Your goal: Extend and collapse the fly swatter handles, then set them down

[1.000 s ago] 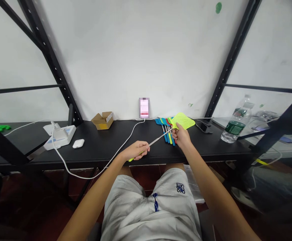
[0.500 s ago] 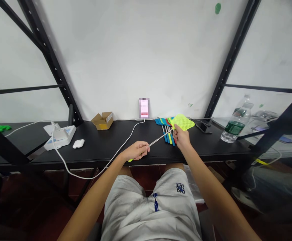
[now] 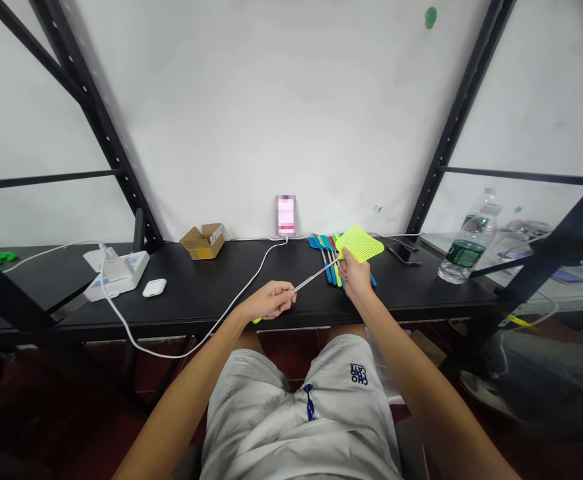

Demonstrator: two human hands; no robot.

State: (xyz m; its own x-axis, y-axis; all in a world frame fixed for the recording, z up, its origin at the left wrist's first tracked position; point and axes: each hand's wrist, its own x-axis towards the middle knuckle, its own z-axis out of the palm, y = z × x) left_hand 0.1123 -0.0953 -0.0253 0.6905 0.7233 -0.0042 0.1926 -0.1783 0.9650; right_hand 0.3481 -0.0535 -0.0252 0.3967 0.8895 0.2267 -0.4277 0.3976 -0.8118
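A yellow-green fly swatter (image 3: 362, 244) with a metal telescopic rod is held slantwise above the front part of the black table. My left hand (image 3: 271, 300) is closed around its handle end, where a bit of yellow-green grip pokes out below the fist. My right hand (image 3: 354, 272) is closed at the neck, where the rod meets the perforated head. Behind and beside my right hand lie several more fly swatters (image 3: 327, 260) in blue, green, yellow and red, side by side on the table; my hand and the held swatter's head partly cover them.
A phone (image 3: 286, 217) leans on the wall, its cable crossing the black table (image 3: 196, 293). Left are an open cardboard box (image 3: 202, 243), a white earphone case (image 3: 154, 287) and a power strip (image 3: 121, 277). Right are a dark phone (image 3: 404, 253) and water bottles (image 3: 464, 253).
Both hands keep their hold on the fly swatter, nearly still. The view shifts slightly, and a blue swatter handle now shows to the right of my right hand.
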